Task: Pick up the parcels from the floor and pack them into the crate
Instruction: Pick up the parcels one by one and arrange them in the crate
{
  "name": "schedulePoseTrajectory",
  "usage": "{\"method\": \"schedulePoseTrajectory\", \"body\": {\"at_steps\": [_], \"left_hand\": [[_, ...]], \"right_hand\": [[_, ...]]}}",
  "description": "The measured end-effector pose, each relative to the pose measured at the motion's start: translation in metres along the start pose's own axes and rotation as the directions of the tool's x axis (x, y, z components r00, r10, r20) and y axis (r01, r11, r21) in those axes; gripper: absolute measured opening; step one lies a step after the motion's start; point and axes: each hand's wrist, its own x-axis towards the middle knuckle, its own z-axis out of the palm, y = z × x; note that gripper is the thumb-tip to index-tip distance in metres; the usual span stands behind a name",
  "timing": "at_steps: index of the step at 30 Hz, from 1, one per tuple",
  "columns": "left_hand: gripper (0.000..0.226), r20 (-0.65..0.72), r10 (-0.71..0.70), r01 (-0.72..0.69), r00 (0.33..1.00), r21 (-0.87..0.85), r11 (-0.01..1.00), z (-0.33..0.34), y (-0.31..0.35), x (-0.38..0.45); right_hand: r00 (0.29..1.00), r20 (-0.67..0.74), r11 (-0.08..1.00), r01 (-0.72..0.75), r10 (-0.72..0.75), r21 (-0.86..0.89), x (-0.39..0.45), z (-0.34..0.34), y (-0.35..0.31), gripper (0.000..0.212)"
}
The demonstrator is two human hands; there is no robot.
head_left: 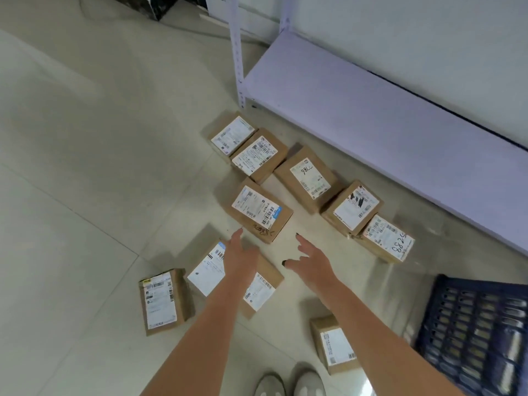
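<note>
Several brown cardboard parcels with white labels lie on the tiled floor. One parcel (261, 210) with a blue-edged label sits just beyond both hands. My left hand (239, 252) is stretched out above another parcel (207, 272), fingers apart, holding nothing. My right hand (307, 260) reaches out beside it, open and empty, thumb spread. More parcels lie further off: one marked "98LL" (310, 178), one marked "8829" (387, 238), and one near my feet (335, 345). The dark blue plastic crate (471, 332) stands at the lower right.
A white metal shelf unit (357, 110) runs along the wall on the right, with its upright post (237, 50) near the far parcels. My two shoes (288, 384) are at the bottom edge. A lone parcel (161, 301) lies to the left.
</note>
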Motion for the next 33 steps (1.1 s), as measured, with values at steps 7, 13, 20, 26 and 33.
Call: {"method": "schedulePoseTrajectory", "body": {"at_steps": [7, 13, 20, 26, 33], "left_hand": [[0.075, 0.025, -0.062, 0.065, 0.998, -0.178, 0.982, 0.043, -0.038, 0.080], [0.062, -0.090, 0.040, -0.067, 0.995, -0.325, 0.943, 0.064, -0.048, 0.130], [0.069, -0.092, -0.036, -0.020, 0.995, -0.547, 0.837, 0.077, -0.051, 0.164], [0.076, -0.046, 0.010, -0.034, 0.999, -0.545, 0.838, 0.057, -0.044, 0.118], [0.080, 0.046, 0.133, -0.102, 0.990, -0.416, 0.904, 0.037, 0.006, 0.000]], "right_hand": [[0.996, -0.061, 0.985, 0.057, -0.068, -0.161, 0.102, 0.022, 0.015, 0.081], [0.963, -0.192, 0.956, 0.136, -0.189, -0.260, 0.179, 0.017, 0.009, 0.085], [0.955, -0.187, 0.952, 0.181, -0.230, -0.245, 0.215, 0.032, 0.011, 0.046], [0.970, -0.133, 0.962, 0.171, -0.202, -0.214, 0.151, 0.023, 0.012, 0.038], [0.982, -0.183, 0.999, 0.048, -0.050, -0.019, 0.021, -0.017, 0.008, 0.041]]}}
